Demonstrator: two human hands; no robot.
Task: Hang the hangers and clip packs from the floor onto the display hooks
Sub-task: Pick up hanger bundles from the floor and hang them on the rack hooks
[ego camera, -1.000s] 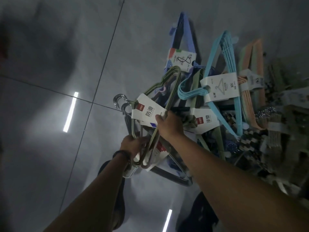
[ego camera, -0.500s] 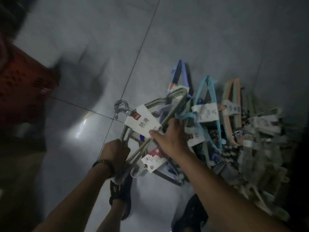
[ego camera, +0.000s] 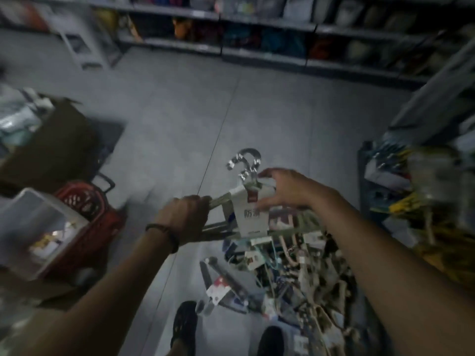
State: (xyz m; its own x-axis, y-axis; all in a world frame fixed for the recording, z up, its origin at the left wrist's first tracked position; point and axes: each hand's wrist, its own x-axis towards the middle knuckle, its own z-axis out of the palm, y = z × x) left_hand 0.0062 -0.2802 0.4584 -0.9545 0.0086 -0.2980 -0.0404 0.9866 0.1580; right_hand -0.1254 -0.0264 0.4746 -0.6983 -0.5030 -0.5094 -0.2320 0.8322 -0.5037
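The left hand [ego camera: 185,217] has its fingers curled tight round one end of a bundle of hangers [ego camera: 250,214], gripping it at chest height above the floor [ego camera: 180,111]. The right hand [ego camera: 285,191] reaches to the neck of the bundle, just under the shiny metal hooks [ego camera: 245,160]. Its forefinger arches over the top of the white label and its thumb lies below. The blur hides whether they actually pinch the label or only steady it.

The bundle is off the floor but not hung on anything. A display rack [ego camera: 424,188] full of goods stands to the right, too smeared to make out any free hook. By my reading the task is at an early stage. A large heap of hangers and packs [ego camera: 295,273] lies on the floor beside the person's shoes [ego camera: 183,325], and all of it is left to hang. This one bundle has to be carried to the rack and slipped on by its metal hooks.

A red basket [ego camera: 87,209] and a clear plastic box [ego camera: 33,227] sit to the left.
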